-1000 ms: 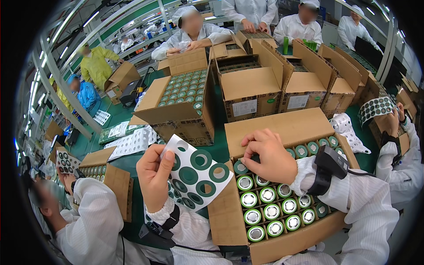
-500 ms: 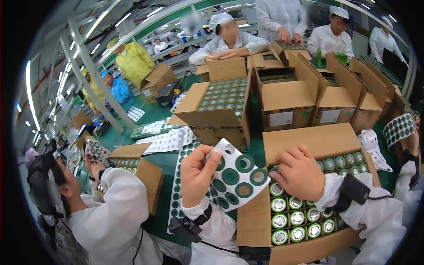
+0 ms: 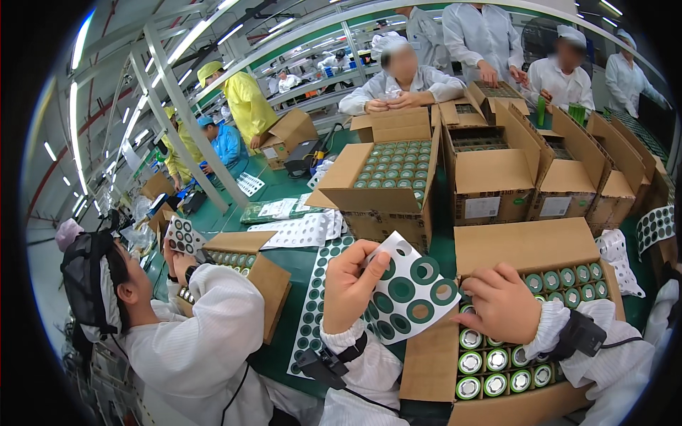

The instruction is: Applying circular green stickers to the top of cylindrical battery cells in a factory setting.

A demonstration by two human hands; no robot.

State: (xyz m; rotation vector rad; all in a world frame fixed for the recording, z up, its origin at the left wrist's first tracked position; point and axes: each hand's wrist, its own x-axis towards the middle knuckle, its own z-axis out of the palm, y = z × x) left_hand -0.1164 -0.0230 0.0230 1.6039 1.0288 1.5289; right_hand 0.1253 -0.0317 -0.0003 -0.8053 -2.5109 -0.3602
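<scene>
My left hand (image 3: 352,287) pinches a curled white sheet of green ring stickers (image 3: 402,289) by its upper left edge. Some spots on the sheet have no sticker. To the right, my right hand (image 3: 504,302) bends over an open cardboard box (image 3: 526,245) of upright cylindrical battery cells (image 3: 496,359). Its fingers are curled together at the upper left cells, and they hide whatever is at their tips. Cells in the far rows have green rings on top (image 3: 567,277); several nearer ones show bare silver tops.
A longer sticker sheet (image 3: 312,312) lies on the green table (image 3: 273,366) left of my hands. More cell-filled boxes (image 3: 387,213) stand beyond. At left a co-worker (image 3: 192,334) holds another sticker sheet (image 3: 186,236); other people stand or sit across the table.
The whole view has shifted, so everything sits further right and slightly lower. My left hand keeps its hold on the sticker sheet; my right hand stays over the same corner of the box.
</scene>
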